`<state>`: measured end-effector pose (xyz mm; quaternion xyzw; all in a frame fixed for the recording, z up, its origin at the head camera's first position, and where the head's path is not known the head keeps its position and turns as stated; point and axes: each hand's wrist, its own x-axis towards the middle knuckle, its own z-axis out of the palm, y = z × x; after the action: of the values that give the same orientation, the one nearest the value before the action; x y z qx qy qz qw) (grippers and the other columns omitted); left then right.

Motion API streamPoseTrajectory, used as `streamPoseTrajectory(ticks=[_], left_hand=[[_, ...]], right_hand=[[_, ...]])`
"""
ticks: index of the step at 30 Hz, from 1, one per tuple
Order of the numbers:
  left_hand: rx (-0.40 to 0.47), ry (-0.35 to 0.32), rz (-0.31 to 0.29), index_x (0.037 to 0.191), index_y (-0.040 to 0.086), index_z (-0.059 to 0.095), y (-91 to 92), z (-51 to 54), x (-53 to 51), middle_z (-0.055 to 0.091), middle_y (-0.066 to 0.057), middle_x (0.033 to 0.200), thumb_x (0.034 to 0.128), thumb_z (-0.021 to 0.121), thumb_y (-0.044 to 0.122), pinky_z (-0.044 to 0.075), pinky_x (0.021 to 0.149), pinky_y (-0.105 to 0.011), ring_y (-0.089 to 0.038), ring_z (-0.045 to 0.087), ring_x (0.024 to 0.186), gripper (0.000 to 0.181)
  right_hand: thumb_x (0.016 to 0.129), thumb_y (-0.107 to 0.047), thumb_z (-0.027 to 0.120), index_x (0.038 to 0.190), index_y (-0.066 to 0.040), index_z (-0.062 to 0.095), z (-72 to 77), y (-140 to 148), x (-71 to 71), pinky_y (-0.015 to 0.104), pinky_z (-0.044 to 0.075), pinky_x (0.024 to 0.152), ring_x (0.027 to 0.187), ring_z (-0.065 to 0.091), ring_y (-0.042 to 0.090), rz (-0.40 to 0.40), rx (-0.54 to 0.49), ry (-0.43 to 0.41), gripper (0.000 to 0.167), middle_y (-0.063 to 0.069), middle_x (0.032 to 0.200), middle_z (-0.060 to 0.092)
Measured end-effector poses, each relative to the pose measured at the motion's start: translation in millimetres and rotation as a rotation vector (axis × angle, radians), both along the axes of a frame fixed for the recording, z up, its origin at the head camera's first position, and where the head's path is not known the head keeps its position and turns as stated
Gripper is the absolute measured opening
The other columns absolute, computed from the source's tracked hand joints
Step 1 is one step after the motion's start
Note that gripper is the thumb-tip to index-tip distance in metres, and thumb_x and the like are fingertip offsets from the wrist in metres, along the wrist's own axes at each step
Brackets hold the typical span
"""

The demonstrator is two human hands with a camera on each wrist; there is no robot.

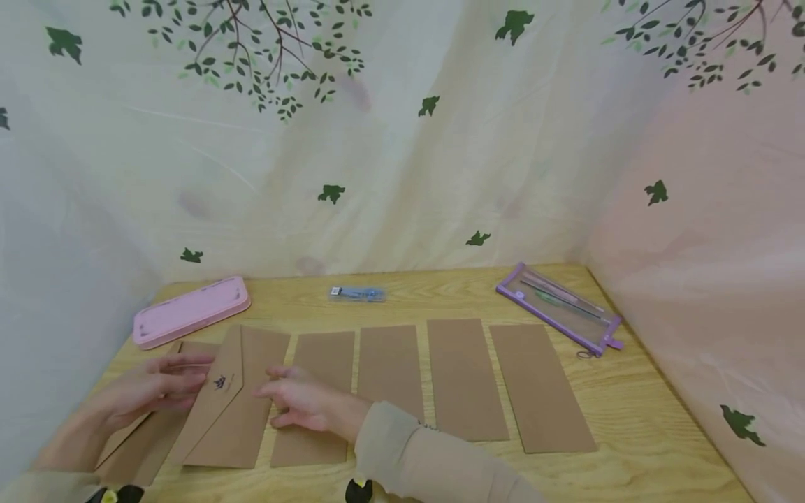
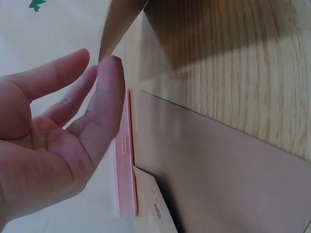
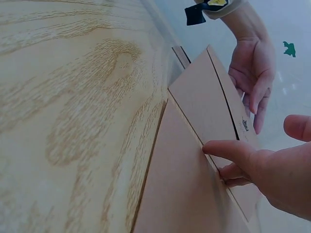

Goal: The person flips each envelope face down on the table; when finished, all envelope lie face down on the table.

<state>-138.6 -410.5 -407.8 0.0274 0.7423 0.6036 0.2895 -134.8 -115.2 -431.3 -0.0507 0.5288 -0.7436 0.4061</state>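
Note:
A brown paper envelope point(image 1: 229, 409) with a pointed flap and a small dark crown print stands tilted between the two hands. My left hand point(image 1: 160, 384) is at its left side with fingers extended; in the left wrist view a fingertip touches the edge of the lifted envelope point(image 2: 119, 29). At its right edge is my right hand point(image 1: 308, 402), fingertips touching the edge in the right wrist view, another finger raised away. Beneath the left hand lies another flapped envelope point(image 1: 147, 447), partly hidden.
Rightward lies a row of several flat brown envelopes point(image 1: 465, 377), flap sides not showing. Behind are a pink case point(image 1: 191, 311), a small blue packet point(image 1: 357, 294) and a clear pouch with purple edging point(image 1: 560, 307) holding slim items. A printed fabric backdrop point(image 1: 402, 161) surrounds the wooden table.

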Motion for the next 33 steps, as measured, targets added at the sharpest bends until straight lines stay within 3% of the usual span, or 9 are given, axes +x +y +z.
streamPoseTrajectory(ticks=[1, 2, 3, 5, 6, 8, 10, 22, 33], left_hand=[[0.035, -0.001, -0.015, 0.144, 0.009, 0.053, -1.0, 0.1, 0.2, 0.066, 0.006, 0.124, 0.1053, 0.052, 0.008, 0.058, 0.088, -0.038, -0.014, 0.067, 0.108, 0.038], [0.071, -0.001, -0.03, 0.141, 0.015, 0.055, -2.1, 0.1, 0.3, 0.066, 0.007, 0.124, 0.1053, 0.051, 0.005, 0.058, 0.088, -0.038, -0.014, 0.067, 0.109, 0.037], [0.106, -0.006, -0.047, 0.138, 0.022, 0.058, -2.9, 0.6, 0.5, 0.066, 0.007, 0.125, 0.1054, 0.05, 0.004, 0.058, 0.088, -0.037, -0.015, 0.067, 0.11, 0.038], [0.157, -0.015, -0.075, 0.133, 0.031, 0.06, -4.5, 1.8, 0.7, 0.066, 0.009, 0.127, 0.1057, 0.047, 0.002, 0.058, 0.088, -0.037, -0.016, 0.066, 0.112, 0.042], [0.174, -0.017, -0.085, 0.132, 0.033, 0.061, -4.8, 2.1, 0.7, 0.066, 0.009, 0.127, 0.1058, 0.046, 0.001, 0.059, 0.087, -0.037, -0.016, 0.066, 0.112, 0.044], [0.186, -0.021, -0.093, 0.132, 0.034, 0.061, -4.8, 3.0, 0.9, 0.066, 0.009, 0.127, 0.1054, 0.046, 0.0, 0.059, 0.087, -0.037, -0.015, 0.066, 0.112, 0.046], [0.185, -0.02, -0.096, 0.132, 0.034, 0.06, -4.3, 3.2, 0.8, 0.065, 0.008, 0.127, 0.1045, 0.047, -0.002, 0.058, 0.088, -0.038, -0.014, 0.065, 0.113, 0.048], [0.238, -0.01, -0.126, 0.135, 0.032, 0.059, -2.8, 4.5, -2.3, 0.064, 0.007, 0.128, 0.1024, 0.041, -0.009, 0.058, 0.088, -0.039, -0.015, 0.064, 0.114, 0.056], [0.204, -0.029, -0.089, 0.133, 0.036, 0.059, 0.0, 4.1, -3.0, 0.061, 0.007, 0.127, 0.1054, 0.042, -0.003, 0.058, 0.089, -0.038, -0.012, 0.062, 0.112, 0.051]], right_hand=[[0.095, -0.007, 0.062, 0.158, -0.003, 0.029, -0.5, -0.3, -0.3, 0.07, 0.032, 0.108, 0.056, 0.027, 0.009, 0.003, 0.003, 0.0, 0.071, -0.007, 0.065, 0.029], [0.095, -0.007, 0.063, 0.158, -0.003, 0.03, -0.4, -0.3, -0.4, 0.07, 0.032, 0.108, 0.06, 0.034, 0.008, -0.001, 0.002, -0.005, 0.071, -0.008, 0.067, 0.035], [0.095, -0.007, 0.063, 0.157, -0.003, 0.03, -0.3, -0.6, -0.3, 0.071, 0.031, 0.108, 0.067, 0.043, 0.009, -0.006, 0.0, -0.008, 0.071, -0.006, 0.075, 0.047], [0.095, -0.007, 0.063, 0.157, -0.003, 0.031, 0.1, -1.1, -0.1, 0.072, 0.031, 0.107, 0.099, 0.058, 0.018, -0.015, -0.002, -0.013, 0.07, 0.007, 0.109, 0.062], [0.095, -0.007, 0.064, 0.157, -0.003, 0.031, 0.1, -1.5, 0.0, 0.072, 0.031, 0.107, 0.118, 0.056, 0.027, -0.019, -0.002, -0.015, 0.07, 0.015, 0.129, 0.058], [0.095, -0.007, 0.064, 0.156, -0.004, 0.032, 0.8, -2.1, 0.6, 0.073, 0.031, 0.106, 0.143, 0.033, 0.042, -0.03, -0.004, -0.02, 0.07, 0.027, 0.156, 0.033], [0.095, -0.007, 0.065, 0.156, -0.004, 0.032, 0.9, -2.6, 1.1, 0.073, 0.032, 0.106, 0.147, 0.024, 0.047, -0.036, -0.003, -0.019, 0.069, 0.029, 0.158, 0.027], [0.096, -0.007, 0.064, 0.157, -0.004, 0.031, 0.5, -3.0, 0.5, 0.073, 0.032, 0.105, 0.145, 0.023, 0.052, -0.053, -0.022, -0.029, 0.069, 0.029, 0.159, 0.028], [0.097, -0.006, 0.065, 0.157, 0.0, 0.028, 2.2, -2.9, -1.5, 0.07, 0.036, 0.105, 0.146, 0.02, 0.052, -0.068, -0.05, -0.056, 0.071, 0.029, 0.16, 0.026]])
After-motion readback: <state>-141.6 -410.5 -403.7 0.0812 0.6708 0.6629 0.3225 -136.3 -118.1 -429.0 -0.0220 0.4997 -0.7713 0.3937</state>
